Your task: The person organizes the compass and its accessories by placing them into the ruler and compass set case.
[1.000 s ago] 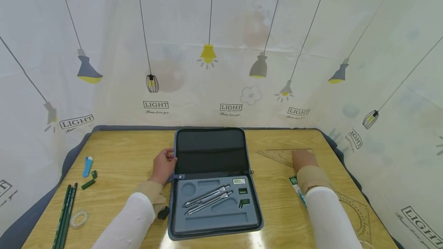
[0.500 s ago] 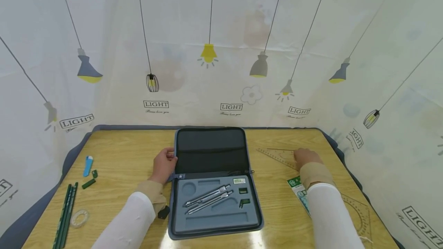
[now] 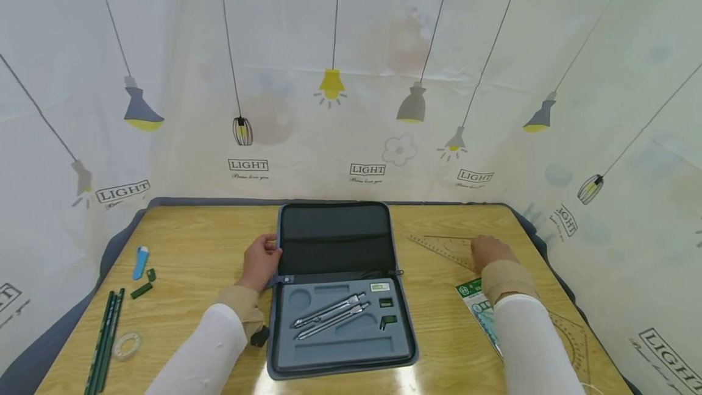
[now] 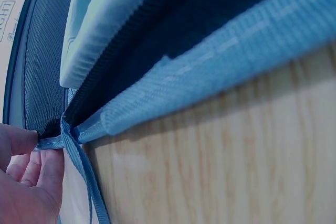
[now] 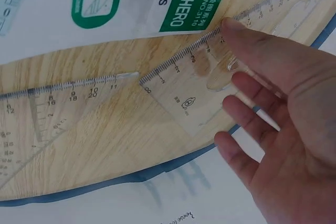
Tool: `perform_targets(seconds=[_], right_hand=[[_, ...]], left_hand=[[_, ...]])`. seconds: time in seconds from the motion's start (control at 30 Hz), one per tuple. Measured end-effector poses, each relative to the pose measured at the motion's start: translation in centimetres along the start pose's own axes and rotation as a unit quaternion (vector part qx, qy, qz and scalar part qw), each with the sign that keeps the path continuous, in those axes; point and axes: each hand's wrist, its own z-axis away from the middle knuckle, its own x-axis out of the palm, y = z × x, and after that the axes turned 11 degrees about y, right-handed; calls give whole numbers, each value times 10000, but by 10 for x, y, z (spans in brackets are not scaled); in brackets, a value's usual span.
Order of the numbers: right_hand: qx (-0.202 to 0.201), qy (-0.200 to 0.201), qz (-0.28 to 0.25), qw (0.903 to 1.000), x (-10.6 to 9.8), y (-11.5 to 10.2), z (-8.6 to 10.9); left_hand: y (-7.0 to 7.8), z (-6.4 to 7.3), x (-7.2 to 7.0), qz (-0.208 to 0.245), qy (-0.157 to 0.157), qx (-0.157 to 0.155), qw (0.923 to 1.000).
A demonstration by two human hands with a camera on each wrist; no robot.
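A blue zip case (image 3: 285, 349) stands open in the middle of the table. My left hand (image 3: 260, 264) holds the left edge of its lid (image 3: 336, 255); in the left wrist view, the thumb is above that edge and the fingers beneath it. On the right, a clear set square (image 5: 176, 95) lies flat. Over it is my right hand (image 5: 307, 108), fingers loosely bent and spread, thumb at its scale edge. Whether the other fingers touch the plastic, I cannot tell. Beside the right sleeve lies a green and white packet (image 3: 476, 309), partly hidden.
Inside the case are two silver compass-like tools (image 3: 329, 313) and small green pieces (image 3: 387, 322). A clear set square with a protractor arc (image 3: 576, 346) lies at right. Far left are green pencils (image 3: 103, 340), a tape roll (image 3: 127, 346), a blue-and-white piece (image 3: 140, 263) and green bits (image 3: 141, 291).
My right hand has slid slightly rightward over the set square, which stays in place. More of the packet shows beside the sleeve. The left hand keeps its hold on the lid.
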Motion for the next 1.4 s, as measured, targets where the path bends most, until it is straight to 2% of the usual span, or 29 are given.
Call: perform_targets(seconds=[0.2,0.7,0.87,1.07,1.33,1.4], right_hand=[[566,-177,-382,9975,-6,1,8],[991,-797,-823,9885,-11,3,7],[1013,-666,-730,9899,-7,5,5],[879,-288,-469,9946,-2,5,4],[1149,-352,-997,9877,-6,0,8],[1105,-286,-1064,9877,-6,-1,8]], left_hand=[[-1,-1,1,-14,-16,-29,10000],[-2,-1,0,-33,82,56,9999],[-1,0,1,-6,74,74,9999],[0,1,1,-12,51,78,10000],[0,1,1,-24,79,120,9999],[-1,0,1,-26,67,104,9999]])
